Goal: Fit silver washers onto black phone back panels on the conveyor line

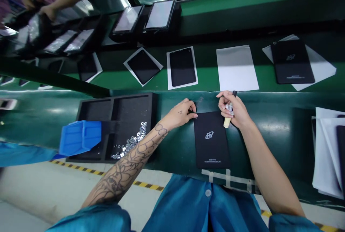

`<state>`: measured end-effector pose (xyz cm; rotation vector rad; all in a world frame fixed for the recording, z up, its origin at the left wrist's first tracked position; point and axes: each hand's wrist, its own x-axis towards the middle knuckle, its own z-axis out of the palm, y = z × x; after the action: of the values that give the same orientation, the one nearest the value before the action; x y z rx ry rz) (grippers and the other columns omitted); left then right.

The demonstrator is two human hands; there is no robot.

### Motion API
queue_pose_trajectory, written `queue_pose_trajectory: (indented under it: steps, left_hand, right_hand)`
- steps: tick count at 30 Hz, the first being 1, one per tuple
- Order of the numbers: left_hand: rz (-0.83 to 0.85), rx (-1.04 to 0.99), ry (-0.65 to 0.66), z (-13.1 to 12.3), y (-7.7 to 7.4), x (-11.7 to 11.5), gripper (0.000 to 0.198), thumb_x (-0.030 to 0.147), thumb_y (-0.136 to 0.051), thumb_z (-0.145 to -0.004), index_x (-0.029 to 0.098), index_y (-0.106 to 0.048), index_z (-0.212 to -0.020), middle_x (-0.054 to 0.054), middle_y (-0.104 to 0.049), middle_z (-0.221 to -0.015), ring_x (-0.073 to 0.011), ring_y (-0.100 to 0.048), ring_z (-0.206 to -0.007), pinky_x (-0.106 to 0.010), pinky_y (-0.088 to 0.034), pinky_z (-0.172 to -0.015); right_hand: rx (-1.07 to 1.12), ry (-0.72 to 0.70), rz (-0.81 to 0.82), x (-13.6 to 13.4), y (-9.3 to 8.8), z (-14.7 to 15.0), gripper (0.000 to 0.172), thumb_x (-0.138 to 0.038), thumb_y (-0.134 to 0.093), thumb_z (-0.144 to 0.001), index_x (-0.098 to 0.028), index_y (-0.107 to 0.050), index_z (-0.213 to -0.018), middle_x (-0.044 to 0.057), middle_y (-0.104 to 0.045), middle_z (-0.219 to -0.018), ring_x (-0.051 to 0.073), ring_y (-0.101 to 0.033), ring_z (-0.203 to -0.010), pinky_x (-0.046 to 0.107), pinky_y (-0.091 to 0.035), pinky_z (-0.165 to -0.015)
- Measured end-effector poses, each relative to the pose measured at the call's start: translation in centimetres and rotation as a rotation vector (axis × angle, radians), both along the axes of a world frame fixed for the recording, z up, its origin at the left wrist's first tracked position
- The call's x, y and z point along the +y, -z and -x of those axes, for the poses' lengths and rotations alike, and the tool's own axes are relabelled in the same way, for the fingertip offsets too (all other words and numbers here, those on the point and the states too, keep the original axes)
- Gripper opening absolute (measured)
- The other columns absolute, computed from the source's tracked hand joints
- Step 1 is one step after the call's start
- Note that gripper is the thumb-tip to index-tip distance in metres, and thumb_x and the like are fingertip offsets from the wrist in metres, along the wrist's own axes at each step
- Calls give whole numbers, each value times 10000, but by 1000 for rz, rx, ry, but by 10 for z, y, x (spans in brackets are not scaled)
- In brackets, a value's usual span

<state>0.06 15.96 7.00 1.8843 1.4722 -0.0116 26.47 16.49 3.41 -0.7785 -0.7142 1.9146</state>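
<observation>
- Centre frame: a black tablet lies back-up on the green tabletop just in front of you, its long axis running from the bottom of the frame towards the top, logo side showing.
- Your hands sit apart at its far short edge, one at each upper corner.
- Your left hand reaches in from the lower left, fingertips pinched together on the upper left corner. Whether they hold anything small cannot be told.
- Your right hand is closed around a pale-handled tool, dark tip pointing up-frame, over the upper right corner.
- Left of centre, a black foam tray holds a scatter of silver washers, with a blue bin at its left edge. It lies nearer your left hand.
- Above, more tablets rest on white sheets along the conveyor belt. A co-worker's hand works at the upper left.
</observation>
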Motion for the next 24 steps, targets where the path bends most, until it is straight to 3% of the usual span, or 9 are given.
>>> queue_pose_trajectory:
  steps: [6, 9, 11, 14, 17, 20, 24]
  left_hand:
    - [0, 254, 157, -15, -10, 34, 446, 373, -916, -799, 242, -552, -1021, -48, -562, -1186, -277, -627, -1067, -399, -531, -884]
    - [-54, 272, 236, -27, -10, 48, 589, 291, -1011, -659, 238, -555, -1028, -58, -537, -1243, -306, -607, -1116, -416, -540, -915]
    - [-92, 221, 217, -27, -5, 50, 635, 240, -1028, -612, 237, -564, -1044, -66, -511, -1282, -323, -595, -1141, -454, -546, -949]
    - [-86, 108, 108, -17, 3, 42, 604, 277, -1010, -642, 242, -576, -1061, -64, -489, -1278, -324, -596, -1138, -496, -547, -987]
    - [-43, 21, -15, -4, 7, 24, 506, 356, -948, -735, 248, -584, -1069, -62, -494, -1236, -337, -588, -1155, -539, -534, -1018]
    - [-79, -11, -79, 1, 11, 7, 380, 406, -834, -874, 241, -571, -1094, -100, -501, -1260, -397, -538, -1249, -629, -484, -1044]
    - [-183, -134, -160, 9, 12, -11, 486, 445, -845, -879, 233, -543, -1194, -126, -474, -1314, -401, -506, -1314, -643, -436, -1103]
  right_hand:
    - [-38, 0, 6, 0, -2, -2, 202, -407, -729, -979, -209, -697, -1000, -60, -487, -637, 51, -215, -441, 191, -108, -372]
    - [-101, -10, -40, -5, -18, 4, 255, -455, -752, -970, -215, -676, -927, -84, -401, -564, 58, -200, -419, 200, -131, -372]
    - [-150, -60, -115, -9, -35, 15, 385, -537, -768, -959, -215, -634, -796, -87, -333, -528, 66, -212, -419, 214, -178, -384]
    - [-188, -166, -246, -11, -60, 44, 638, -768, -709, -915, -233, -511, -628, -54, -325, -536, 94, -284, -455, 248, -268, -408]
    - [-205, -140, -311, -11, -71, 76, 747, -908, -538, -914, -261, -408, -564, -36, -302, -523, 120, -298, -464, 279, -308, -414]
    - [-197, 4, -372, -12, -64, 101, 738, -851, -526, -952, -272, -346, -531, -39, -244, -497, 126, -252, -452, 293, -281, -418]
    - [-201, 69, -465, -16, -47, 117, 711, -770, -562, -964, -269, -338, -514, -34, -245, -485, 128, -241, -457, 301, -252, -444]
